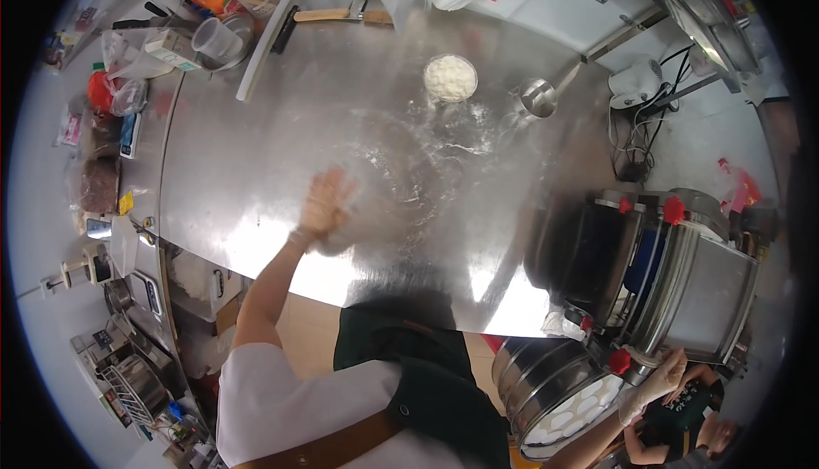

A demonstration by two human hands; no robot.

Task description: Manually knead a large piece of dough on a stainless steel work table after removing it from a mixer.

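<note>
On the broad, brushed stainless-steel counter [247, 145], across its middle, loose smears and specks of white powder [467, 147], dry and streaky against the dull grey sheen. Just left of these, over the metal, the left hand [327, 200], motion-blurred, with fingers spread wide and nothing visible in hold; cannot tell contact from hover. Well apart, at lower right, the right hand [670, 373], with fingers loosely curled, beside the end of a bulky metal machine [717, 294] with glossy red knobs [620, 360]; cannot tell any touch or grip there.

Beyond the powder, toward the far side, a round, thin-rimmed bowl [426, 87] full of a pale, lumpy mass [450, 78]; to its right, a shiny round steel scoop [538, 97]. Along the far left, a slim wooden handle [322, 14] and a long, pale, straight-edged strip [263, 49]. Below the machine, a ribbed steel cylinder [520, 375] with flat white rounds [573, 413].

Close against the near edge, a dark green cloth apron [392, 332]. Leftward from the left hand, wide room over smooth steel; rightward, less room, with the machine hard by the edge.
</note>
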